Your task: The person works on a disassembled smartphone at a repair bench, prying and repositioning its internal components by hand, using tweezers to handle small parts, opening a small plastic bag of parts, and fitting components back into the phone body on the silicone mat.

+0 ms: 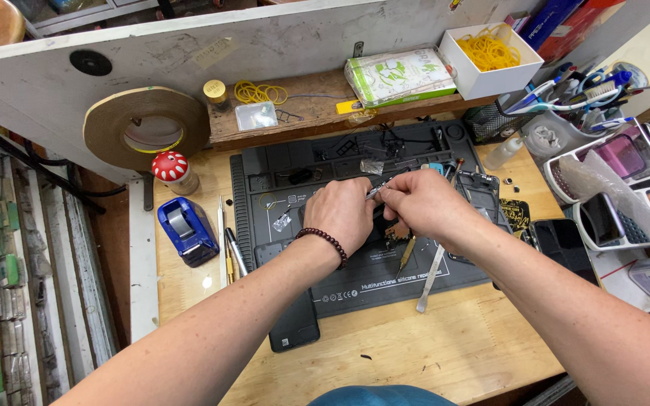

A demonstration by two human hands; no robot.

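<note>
Both hands meet over the middle of a dark grey silicone repair mat [355, 280] on a wooden bench. My left hand [340, 212], with a dark bead bracelet at the wrist, is curled around something small that its fingers hide. My right hand [423, 201] pinches thin metal tweezers [376, 191], their tip pointing left toward the left hand's fingers. A brass-tipped tool [406, 253] and a flat metal spudger [430, 280] lie on the mat just below the hands.
A blue tape dispenser [186, 229] and a red mushroom-shaped bottle [172, 170] stand at left. A black phone [293, 325] lies at the mat's near edge. White trays with phones [624, 197] sit at right, beside a pen holder [577, 94]. A box of yellow rubber bands [489, 59] is on the shelf.
</note>
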